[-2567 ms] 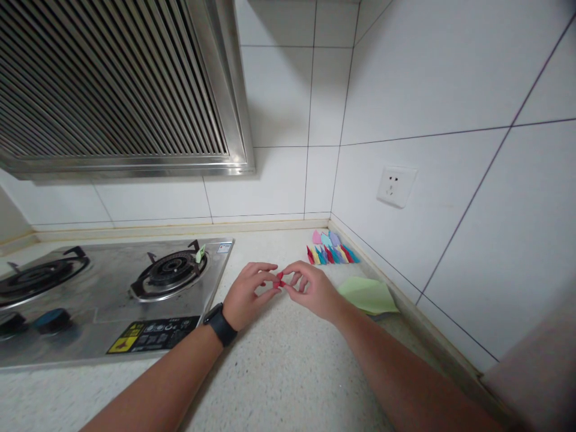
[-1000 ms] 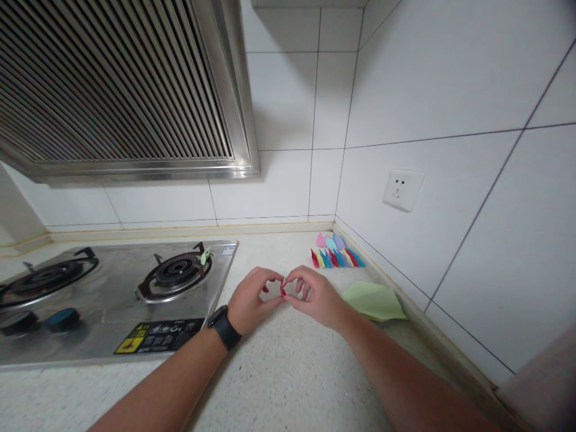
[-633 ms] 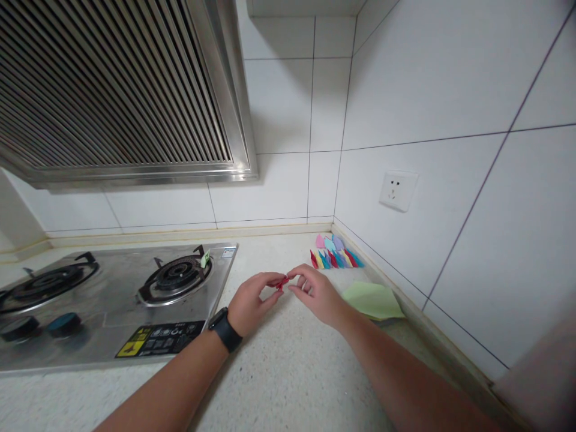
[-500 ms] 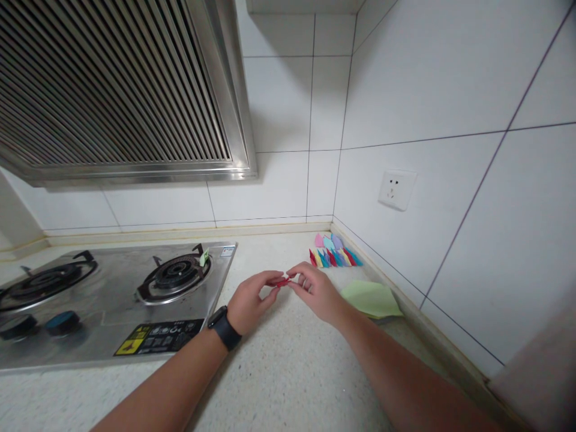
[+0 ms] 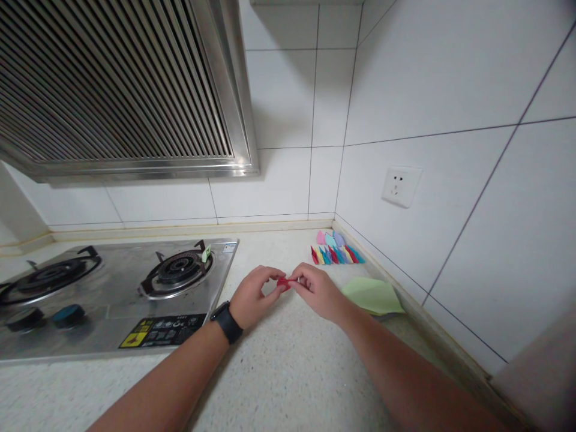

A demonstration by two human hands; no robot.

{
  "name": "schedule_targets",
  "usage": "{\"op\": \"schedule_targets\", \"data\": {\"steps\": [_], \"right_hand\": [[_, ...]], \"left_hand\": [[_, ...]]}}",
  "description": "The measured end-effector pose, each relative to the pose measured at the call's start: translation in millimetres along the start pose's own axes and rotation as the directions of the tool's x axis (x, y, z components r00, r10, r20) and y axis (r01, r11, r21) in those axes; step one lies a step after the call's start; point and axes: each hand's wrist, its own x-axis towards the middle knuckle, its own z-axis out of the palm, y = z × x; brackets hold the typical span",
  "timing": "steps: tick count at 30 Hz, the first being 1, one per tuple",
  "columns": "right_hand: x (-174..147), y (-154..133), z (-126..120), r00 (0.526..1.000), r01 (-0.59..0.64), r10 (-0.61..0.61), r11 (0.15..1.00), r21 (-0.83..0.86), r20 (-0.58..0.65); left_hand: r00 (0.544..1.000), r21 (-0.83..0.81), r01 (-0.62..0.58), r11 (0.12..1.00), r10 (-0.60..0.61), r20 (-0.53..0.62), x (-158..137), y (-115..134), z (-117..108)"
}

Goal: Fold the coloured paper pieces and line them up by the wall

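A small piece of folded red paper [image 5: 283,282] is held between my two hands, just above the speckled countertop [image 5: 279,366]. My left hand [image 5: 254,295], with a dark watch on its wrist, pinches the paper's left side between thumb and fingers. On its right side my right hand [image 5: 317,290] pinches it too, fingers curled. The paper's exact folds are too small to make out. Behind my right hand stands a row of folded paper pieces [image 5: 336,255] in red, yellow, blue and purple, with a few pastel ones [image 5: 330,239] behind them.
Light green paper sheets [image 5: 373,296] lie beside my right forearm, near the wall. To the left is a gas stove [image 5: 108,321], with a small green paper piece [image 5: 206,253] on its right burner. A range hood [image 5: 135,171] hangs above; a socket [image 5: 402,186] is on the right wall.
The red paper has been turned between my fingers and now shows a broader face. Both hands stay in nearly the same place, and the view has shifted slightly.
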Motion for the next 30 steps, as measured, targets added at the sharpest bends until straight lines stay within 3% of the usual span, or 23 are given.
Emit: {"op": "schedule_targets", "data": {"steps": [4, 11, 15, 18, 22, 27, 30], "right_hand": [[0, 2, 3, 0.999, -0.036, 0.036, 0.999, 0.020, 0.002], [3, -6, -1, 0.997, 0.073, -0.073, 0.997, 0.005, 0.003], [4, -2, 0, 0.997, 0.063, -0.062, 0.998, 0.026, -0.040], [5, 8, 4, 0.990, -0.063, 0.079, 0.988, 0.140, -0.113], [6, 18, 7, 0.961, -0.231, 0.266, 0.926, 0.298, -0.081], [4, 13, 7, 0.980, -0.177, 0.192, 0.962, 0.206, -0.059], [4, 12, 6, 0.976, -0.203, 0.215, 0.955, 0.217, -0.031]], "left_hand": [[0.996, 0.020, -0.050, 0.999, 0.048, 0.073, 2, -3, -2], [0.989, 0.058, -0.130, 0.990, 0.126, 0.075, 4, 2, -5], [0.995, 0.088, -0.086, 0.992, 0.081, 0.058, 4, 3, -4], [0.998, 0.087, -0.022, 0.996, 0.017, 0.058, 3, -3, -1], [0.991, 0.045, 0.079, 0.996, -0.083, 0.102, 0, -13, 2], [0.988, 0.039, 0.108, 0.993, -0.111, 0.111, -1, -16, 1], [0.985, -0.013, 0.135, 0.991, -0.133, 0.106, 0, -17, 1]]}}
